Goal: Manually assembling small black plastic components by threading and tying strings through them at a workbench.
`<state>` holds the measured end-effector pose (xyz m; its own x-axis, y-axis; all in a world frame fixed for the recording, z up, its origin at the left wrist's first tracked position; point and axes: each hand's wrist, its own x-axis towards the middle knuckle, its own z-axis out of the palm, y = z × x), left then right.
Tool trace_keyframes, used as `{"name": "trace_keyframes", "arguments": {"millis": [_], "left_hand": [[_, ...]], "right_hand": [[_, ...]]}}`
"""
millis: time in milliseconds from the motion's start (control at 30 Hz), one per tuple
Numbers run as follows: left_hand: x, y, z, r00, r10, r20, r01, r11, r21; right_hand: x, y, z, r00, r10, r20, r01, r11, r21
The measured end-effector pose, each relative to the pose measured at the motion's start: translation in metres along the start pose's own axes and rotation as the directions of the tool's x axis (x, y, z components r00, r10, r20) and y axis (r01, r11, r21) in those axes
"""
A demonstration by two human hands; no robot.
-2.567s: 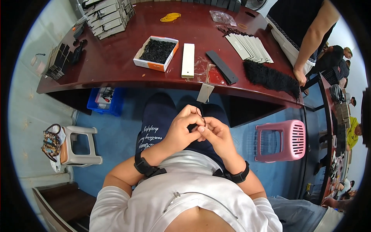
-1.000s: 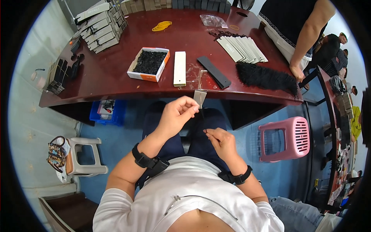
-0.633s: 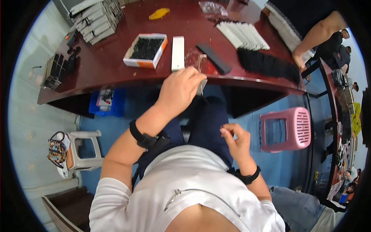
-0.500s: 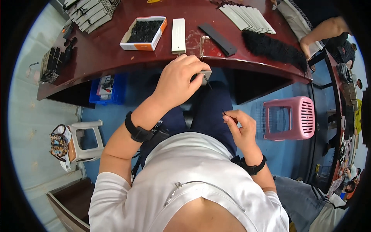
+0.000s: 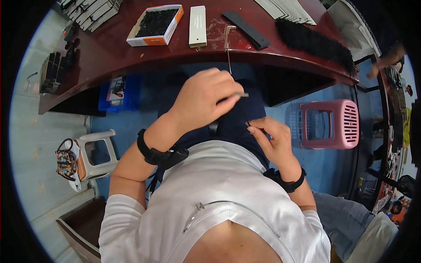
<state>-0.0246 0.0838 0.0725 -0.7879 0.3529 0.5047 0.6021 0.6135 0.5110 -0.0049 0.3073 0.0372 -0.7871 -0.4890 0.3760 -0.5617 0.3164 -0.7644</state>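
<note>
My left hand (image 5: 206,98) is in front of the table edge, above my lap. Its fingers are closed on a pale, card-like piece (image 5: 244,94) seen edge-on, mostly hidden by the hand. Lower and to the right, my right hand (image 5: 272,136) pinches a thin dark strand (image 5: 247,124), only a short bit of which shows. Past my left hand, a bent metal wire hook (image 5: 227,39) lies on the tabletop, its thin end hanging over the edge. Left of the hook sits a stack of white cards (image 5: 197,28), and right of it a dark flat bar (image 5: 245,30).
An open box (image 5: 147,41) full of black strands stands on the dark red table (image 5: 109,55). Fanned white cards (image 5: 287,11) and a bundle of black strands (image 5: 313,44) lie to the right. A pink stool (image 5: 333,125), a white stool (image 5: 98,155) and a blue bin (image 5: 105,103) are on the floor.
My left hand has come down off the table edge and away from the hook, tilting the pale piece edge-on. My right hand stays pinched, slightly higher. The view has shifted a little.
</note>
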Motion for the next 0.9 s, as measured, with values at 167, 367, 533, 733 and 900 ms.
{"name": "trace_keyframes", "arguments": {"millis": [167, 367, 533, 733, 900], "left_hand": [[-0.017, 0.001, 0.002, 0.921, -0.355, 0.161, 0.383, 0.743, -0.549], [-0.012, -0.012, 0.02, 0.807, -0.525, 0.27, 0.511, 0.39, -0.766], [-0.006, -0.014, 0.019, 0.8, -0.534, 0.274, 0.514, 0.372, -0.773], [-0.004, -0.02, 0.014, 0.81, -0.526, 0.259, 0.51, 0.413, -0.755], [0.003, -0.022, 0.012, 0.805, -0.573, 0.15, 0.395, 0.33, -0.857]], "right_hand": [[0.003, -0.01, -0.007, 0.998, -0.063, 0.017, 0.063, 0.998, -0.005], [0.004, -0.014, -0.006, 0.998, -0.043, 0.051, 0.041, 0.999, 0.029], [0.006, -0.016, -0.008, 0.998, -0.029, 0.058, 0.026, 0.998, 0.052], [0.009, -0.016, -0.007, 0.996, -0.048, 0.07, 0.044, 0.997, 0.059], [0.016, -0.012, -0.005, 0.999, 0.008, -0.052, -0.005, 0.999, 0.046]]}}
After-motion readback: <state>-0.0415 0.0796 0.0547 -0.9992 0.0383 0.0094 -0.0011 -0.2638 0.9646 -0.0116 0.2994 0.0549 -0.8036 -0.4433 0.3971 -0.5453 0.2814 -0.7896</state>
